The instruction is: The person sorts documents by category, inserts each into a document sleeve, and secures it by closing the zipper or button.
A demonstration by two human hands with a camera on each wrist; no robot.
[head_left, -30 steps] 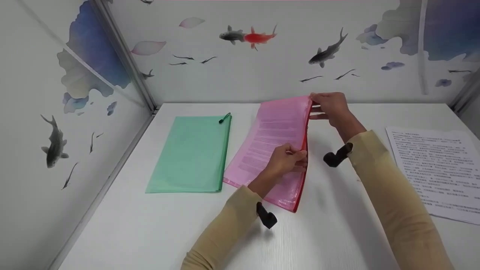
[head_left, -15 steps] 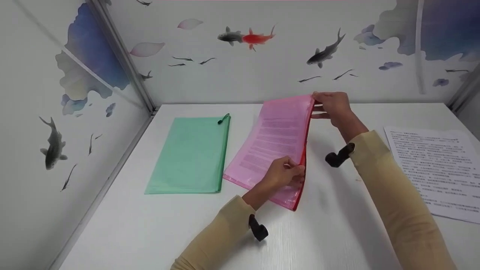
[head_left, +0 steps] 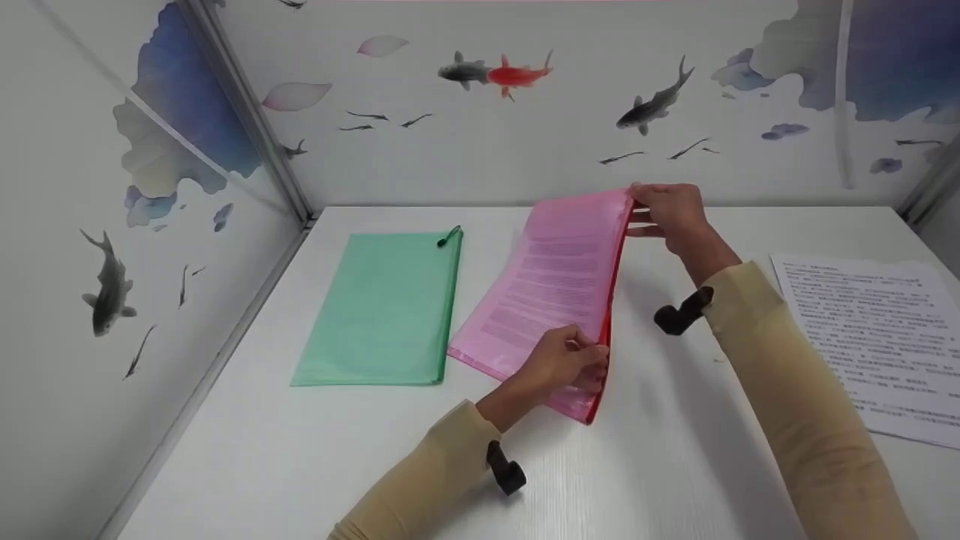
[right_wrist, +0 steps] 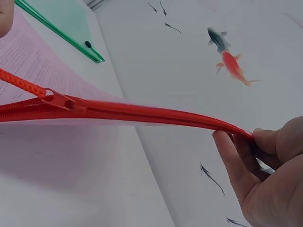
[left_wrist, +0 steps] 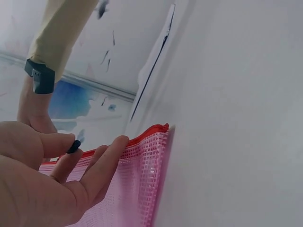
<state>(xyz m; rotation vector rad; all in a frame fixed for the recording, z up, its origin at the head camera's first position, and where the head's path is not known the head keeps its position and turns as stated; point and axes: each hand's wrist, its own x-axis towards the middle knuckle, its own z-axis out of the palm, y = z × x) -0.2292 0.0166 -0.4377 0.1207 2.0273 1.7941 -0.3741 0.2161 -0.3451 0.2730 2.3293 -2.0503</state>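
Note:
A pink mesh zipper pouch (head_left: pixel 559 262) with printed sheets inside is held tilted, its red zipper edge (right_wrist: pixel 142 113) raised on the right. My right hand (head_left: pixel 675 214) pinches the far corner of that edge between thumb and fingers. Lower along the zipper, my left hand (head_left: pixel 562 360) pinches the dark bead (left_wrist: pixel 74 146) of the zipper pull between thumb and forefinger. Its other fingers lie against the mesh near the close corner. In the right wrist view, a red cord (right_wrist: pixel 21 82) runs taut from the zipper slider (right_wrist: pixel 61 100) towards the left hand; the zipper looks parted on that side.
A green zipper pouch (head_left: pixel 382 307) lies flat to the left, its cord and dark bead at the top right corner. Printed sheets (head_left: pixel 870 337) lie at the right of the white table (head_left: pixel 600 487). Walls with painted fish stand behind and at left.
My left hand has slid down along the zipper edge towards the near corner. My right hand has shifted slightly right with the far corner still in its grip.

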